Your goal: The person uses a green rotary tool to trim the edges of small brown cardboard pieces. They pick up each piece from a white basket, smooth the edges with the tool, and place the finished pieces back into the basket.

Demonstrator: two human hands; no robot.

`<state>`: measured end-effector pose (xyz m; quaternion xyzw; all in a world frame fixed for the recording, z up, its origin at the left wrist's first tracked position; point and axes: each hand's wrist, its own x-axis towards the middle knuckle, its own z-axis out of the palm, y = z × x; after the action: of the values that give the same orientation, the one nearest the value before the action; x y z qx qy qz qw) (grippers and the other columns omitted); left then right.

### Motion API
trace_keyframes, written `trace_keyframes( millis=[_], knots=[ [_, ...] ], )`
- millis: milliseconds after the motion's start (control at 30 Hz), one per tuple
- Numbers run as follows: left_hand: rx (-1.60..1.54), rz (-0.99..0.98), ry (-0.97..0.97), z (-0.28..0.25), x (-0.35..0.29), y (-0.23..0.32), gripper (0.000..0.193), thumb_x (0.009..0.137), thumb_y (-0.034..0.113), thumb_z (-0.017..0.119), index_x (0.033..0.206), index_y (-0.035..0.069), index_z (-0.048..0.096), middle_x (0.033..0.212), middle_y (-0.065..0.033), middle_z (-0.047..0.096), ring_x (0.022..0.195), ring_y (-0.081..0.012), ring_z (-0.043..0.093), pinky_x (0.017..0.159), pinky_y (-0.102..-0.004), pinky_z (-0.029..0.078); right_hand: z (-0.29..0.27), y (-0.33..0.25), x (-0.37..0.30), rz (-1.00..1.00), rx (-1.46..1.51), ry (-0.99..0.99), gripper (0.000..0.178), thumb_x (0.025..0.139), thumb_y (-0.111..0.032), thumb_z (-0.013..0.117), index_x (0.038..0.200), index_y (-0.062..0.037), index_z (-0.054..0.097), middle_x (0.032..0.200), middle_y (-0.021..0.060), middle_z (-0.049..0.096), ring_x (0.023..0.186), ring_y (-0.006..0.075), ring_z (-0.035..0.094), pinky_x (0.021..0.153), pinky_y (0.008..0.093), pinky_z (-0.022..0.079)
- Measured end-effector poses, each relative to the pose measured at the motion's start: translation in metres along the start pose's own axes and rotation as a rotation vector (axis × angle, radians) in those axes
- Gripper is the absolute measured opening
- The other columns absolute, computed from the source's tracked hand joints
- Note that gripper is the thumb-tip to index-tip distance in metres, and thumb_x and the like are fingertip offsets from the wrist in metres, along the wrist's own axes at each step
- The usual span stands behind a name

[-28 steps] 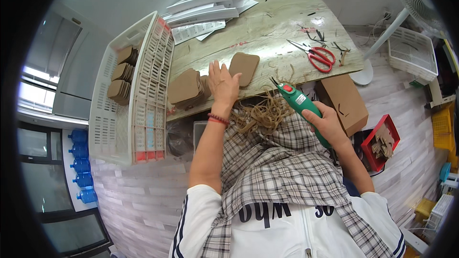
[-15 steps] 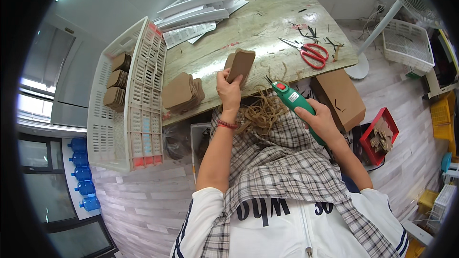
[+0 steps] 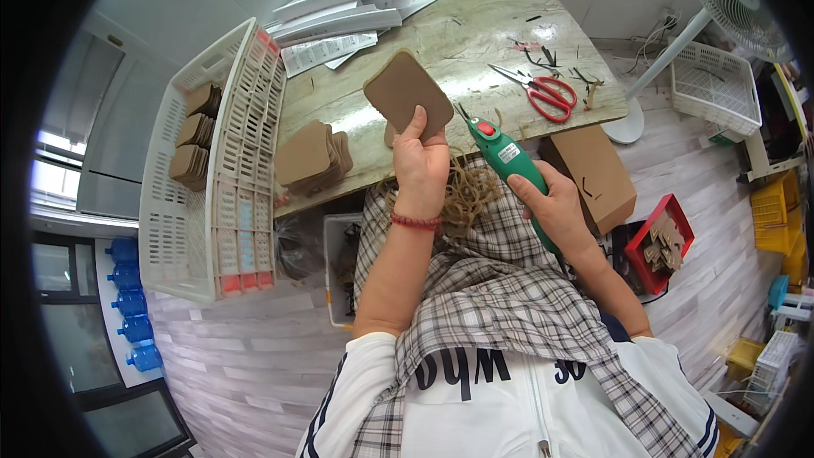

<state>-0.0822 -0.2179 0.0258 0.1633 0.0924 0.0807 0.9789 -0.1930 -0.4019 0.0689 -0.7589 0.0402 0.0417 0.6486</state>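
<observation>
My left hand [image 3: 421,165] is closed on a flat brown pad [image 3: 405,89] with rounded corners, thumb across its broad face. The pad is raised over the table's near edge. Part of another brown piece shows beside my palm; whether I hold it too is unclear. My right hand [image 3: 549,203] grips a green handheld power tool [image 3: 502,146] with a red button. Its thin metal tip points up and left, close to the pad's right corner, seemingly apart from it. Tangled tan strips [image 3: 466,195] lie on my lap. To the left, similar brown pads [image 3: 309,157] are stacked on the table.
Red-handled scissors [image 3: 543,93] and dark scraps lie on the table [image 3: 475,34]. A white crate [image 3: 225,195] with more pads stands left, papers [image 3: 348,17] at the back. A cardboard box [image 3: 593,178], a red tray [image 3: 661,242] of scraps and a fan [image 3: 733,0] are right.
My left hand has turned, and the pad's broad face now shows instead of a narrow slanted side. The green tool has shifted slightly left. The whole view has shifted a little.
</observation>
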Motion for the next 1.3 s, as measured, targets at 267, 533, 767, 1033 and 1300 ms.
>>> trace_keyframes(
  millis=[267, 533, 767, 1033, 1300],
  knots=[
    [-0.007, -0.053, 0.034, -0.005, -0.01, -0.013, 0.044, 0.088, -0.007, 0.058, 0.129, 0.007, 0.048, 0.125, -0.0095, 0.056, 0.115, -0.0262, 0.056, 0.101, -0.0415, 0.048, 0.004, -0.004, 0.0, -0.02, -0.018, 0.018, 0.037, 0.087, -0.031, 0.07, 0.104, 0.0009, 0.064, 0.068, 0.0, 0.058, 0.053, 0.0057, 0.051, 0.048, 0.0235, 0.042],
    [-0.004, -0.146, 0.04, -0.013, -0.031, -0.031, 0.047, 0.087, -0.008, 0.059, 0.13, 0.006, 0.047, 0.125, -0.0099, 0.056, 0.114, -0.0264, 0.057, 0.102, -0.0407, 0.047, 0.002, -0.008, 0.008, -0.059, -0.043, 0.066, 0.037, 0.088, -0.031, 0.07, 0.104, 0.0019, 0.064, 0.068, 0.001, 0.059, 0.053, 0.0063, 0.052, 0.048, 0.0236, 0.043],
    [0.079, -0.192, 0.049, -0.02, -0.045, -0.038, 0.041, 0.086, -0.009, 0.06, 0.124, 0.002, 0.048, 0.121, -0.0116, 0.058, 0.111, -0.0244, 0.059, 0.096, -0.0377, 0.051, -0.004, -0.013, 0.015, -0.06, -0.017, 0.095, 0.038, 0.087, -0.03, 0.071, 0.104, 0.0029, 0.063, 0.069, 0.0018, 0.059, 0.052, 0.0064, 0.052, 0.048, 0.0234, 0.043],
    [0.475, -0.13, -0.151, -0.047, -0.033, -0.004, 0.031, 0.085, -0.01, 0.061, 0.114, 0.002, 0.059, 0.108, -0.0101, 0.067, 0.098, -0.0217, 0.066, 0.086, -0.0344, 0.056, -0.03, -0.02, 0.007, 0.033, -0.054, -0.041, 0.036, 0.088, -0.032, 0.069, 0.102, 0.001, 0.064, 0.07, -0.0007, 0.057, 0.055, 0.0051, 0.052, 0.05, 0.0217, 0.043],
    [0.854, -0.253, -0.305, -0.044, -0.022, 0.053, 0.037, 0.081, -0.011, 0.063, 0.117, -0.002, 0.062, 0.103, -0.0074, 0.069, 0.088, -0.014, 0.067, 0.079, -0.0281, 0.056, -0.047, -0.003, -0.005, 0.012, -0.18, -0.15, 0.036, 0.087, -0.033, 0.07, 0.1, -0.0007, 0.064, 0.068, 0.0016, 0.058, 0.055, 0.0067, 0.054, 0.051, 0.0238, 0.044]
  ],
)
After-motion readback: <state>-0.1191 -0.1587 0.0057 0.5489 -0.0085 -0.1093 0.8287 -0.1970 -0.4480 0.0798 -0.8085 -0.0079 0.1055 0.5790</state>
